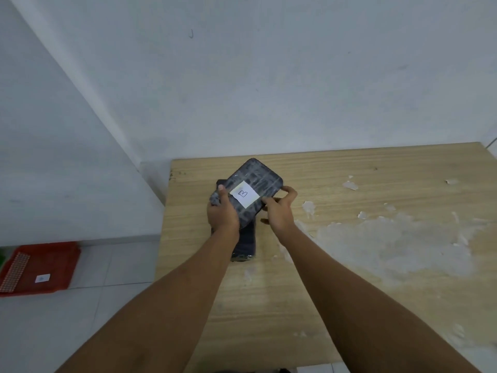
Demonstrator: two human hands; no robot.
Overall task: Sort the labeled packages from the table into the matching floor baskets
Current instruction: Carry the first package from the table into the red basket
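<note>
A dark grey wrapped package [255, 181] with a white paper label marked "B" is held tilted above the wooden table [349, 184]. My left hand [222, 214] grips its near left corner, thumb on top. My right hand [279, 208] holds its right edge with fingers curled around it. Under the hands another dark package [246, 244] lies flat on the table, partly hidden by the held one. On the floor at the far left stands a red basket [51, 265] with a small white label inside it.
The table's left edge runs close to the white wall corner. Pale worn patches [390, 238] cover the right half of the tabletop. Grey floor tiles [107, 265] lie between the table and the red basket. A green edge [1, 258] shows at the far left.
</note>
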